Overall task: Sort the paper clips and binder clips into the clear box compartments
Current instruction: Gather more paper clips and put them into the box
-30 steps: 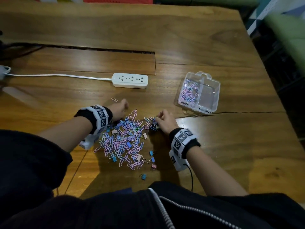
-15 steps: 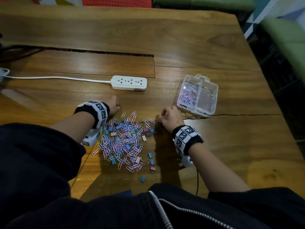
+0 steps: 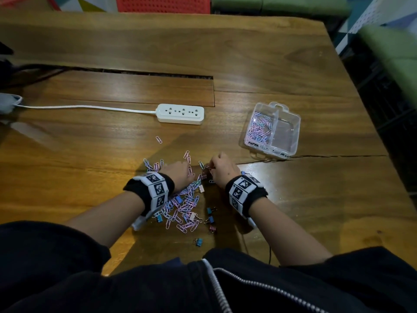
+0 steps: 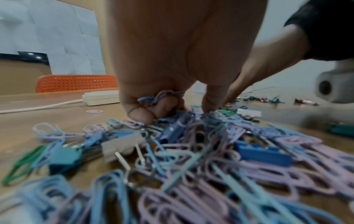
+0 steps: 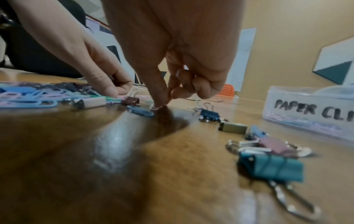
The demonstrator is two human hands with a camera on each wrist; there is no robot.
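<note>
A heap of pastel paper clips (image 3: 184, 205) mixed with small binder clips (image 3: 211, 210) lies on the wooden table in front of me. My left hand (image 3: 178, 175) is down on the heap's far side; in the left wrist view its curled fingers (image 4: 141, 112) hold a bunch of paper clips (image 4: 162, 95). My right hand (image 3: 222, 168) pinches a pale paper clip (image 5: 156, 107) against the table at the heap's right edge. The clear box (image 3: 287, 145) stands to the far right; its left compartment holds paper clips, its right one looks empty.
A white power strip (image 3: 180, 114) with its cord lies beyond the heap. One stray paper clip (image 3: 158, 139) lies left of it. Several binder clips (image 5: 272, 165) sit between my right wrist and the labelled box (image 5: 306, 109). The table's right edge runs behind the box.
My left hand has come in from the heap's left rim onto its top and now holds clips. The right hand has stayed at the heap's right edge.
</note>
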